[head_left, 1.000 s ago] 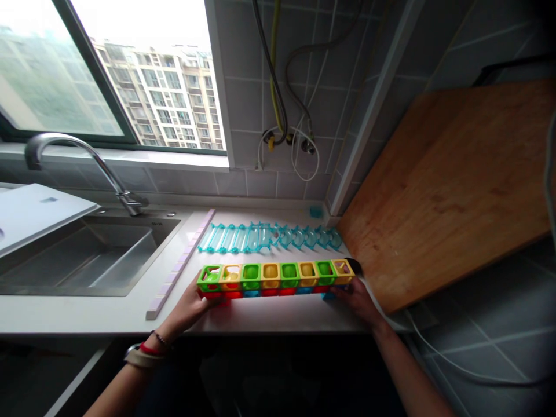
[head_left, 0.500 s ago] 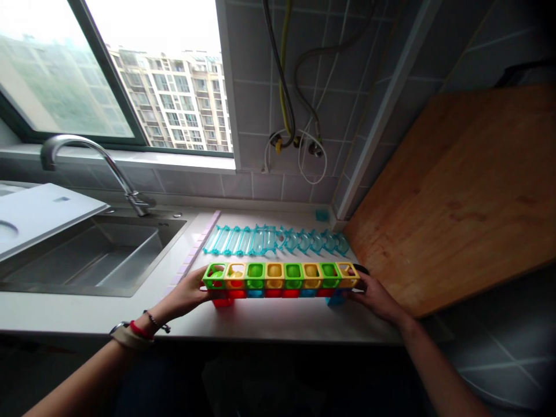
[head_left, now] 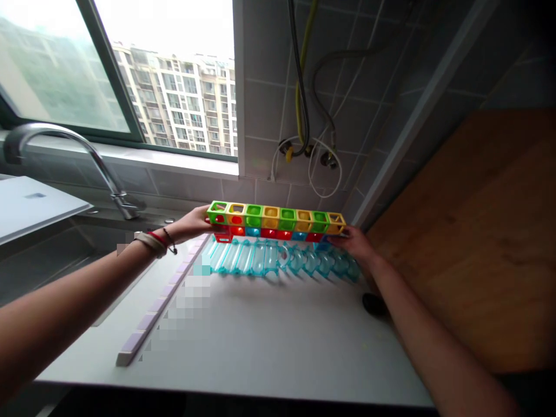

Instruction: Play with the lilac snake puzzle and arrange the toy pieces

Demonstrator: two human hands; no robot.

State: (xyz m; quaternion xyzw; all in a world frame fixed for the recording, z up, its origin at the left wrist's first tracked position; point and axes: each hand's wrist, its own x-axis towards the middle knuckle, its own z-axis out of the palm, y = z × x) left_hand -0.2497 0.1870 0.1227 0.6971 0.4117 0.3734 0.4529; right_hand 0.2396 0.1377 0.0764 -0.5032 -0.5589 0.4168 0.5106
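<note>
I watch the person's left hand (head_left: 197, 222) and right hand (head_left: 357, 242) grip opposite ends of a coloured cube row (head_left: 279, 220); a turquoise plastic strip (head_left: 270, 259) lies nearby on the white counter (head_left: 278, 341).

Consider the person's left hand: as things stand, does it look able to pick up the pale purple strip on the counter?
Probably not: the left hand is holding one end of the block row. The pale purple strip lies nearby with its near end uncovered, so distance seems no obstacle.
</note>
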